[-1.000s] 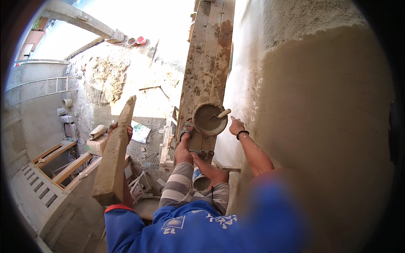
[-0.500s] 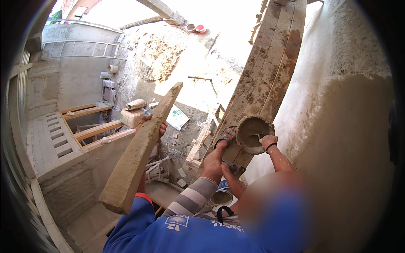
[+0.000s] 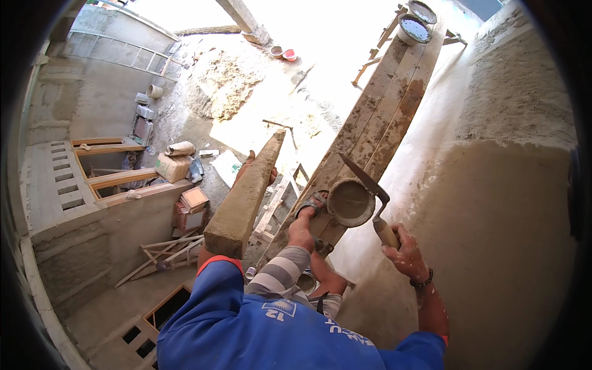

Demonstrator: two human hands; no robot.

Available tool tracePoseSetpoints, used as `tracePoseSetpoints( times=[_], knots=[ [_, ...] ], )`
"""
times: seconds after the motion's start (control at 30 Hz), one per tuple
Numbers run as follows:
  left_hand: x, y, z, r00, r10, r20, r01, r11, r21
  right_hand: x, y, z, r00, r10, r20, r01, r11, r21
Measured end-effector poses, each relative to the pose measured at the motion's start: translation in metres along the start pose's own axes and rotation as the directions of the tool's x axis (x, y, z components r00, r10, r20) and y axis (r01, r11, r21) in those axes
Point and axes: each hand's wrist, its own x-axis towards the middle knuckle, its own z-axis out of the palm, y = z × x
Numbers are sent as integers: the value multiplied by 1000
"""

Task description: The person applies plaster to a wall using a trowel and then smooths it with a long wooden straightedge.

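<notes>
In my left hand (image 3: 248,165) is a long, tapered wooden plastering board (image 3: 250,200) coated with dried mortar. My fingers wrap its far part from beneath and show at both edges; the palm is hidden. My right hand (image 3: 407,251) closes round the wooden handle of a pointed trowel (image 3: 364,176). Its grey blade stands above the plank scaffold, pointing up and left past a round mortar pan (image 3: 331,211). That pan holds wet grey mortar and sits on the planks beside my sandalled feet (image 3: 314,202).
The plank scaffold (image 3: 376,132) runs away to the far right, with two buckets (image 3: 404,38) at its end. A plastered wall (image 3: 505,203) rises along the right. Down to the left lie bags (image 3: 172,166), bricks (image 3: 188,219) and wooden trestles (image 3: 169,253); a ladder (image 3: 117,52) leans behind.
My right hand has lifted the trowel out of the pan and drawn it back to the right. The board in my left hand has shifted right, and the view has moved.
</notes>
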Motion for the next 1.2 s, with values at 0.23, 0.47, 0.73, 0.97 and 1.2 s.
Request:
tracePoseSetpoints(
  times=[0.23, 0.47, 0.73, 0.97, 1.2],
  knots=[
    [-7, -9, 26, 998, 61, 10, -61, 996, 63, -9, -129, 16, 868, -466, 171, 489, 863, -131],
    [-8, -105, 18, 843, 525, -119, -318, 663, 678, 45, -123, 45, 841, -409, 354, 530, 753, -390],
    [-75, -24, 52, 920, 391, 39, -390, 896, 213, 185, -79, 100, 852, -395, 343, 520, 715, -467],
    [-139, -4, 102, 1000, 11, -8, -12, 998, -61, 272, -73, 145, 852, -313, 421, 515, 647, -562],
    [-214, -39, 129, 990, -138, 27, 139, 989, -40, 335, -41, 189, 864, -283, 417, 495, 631, -597]
  ],
)
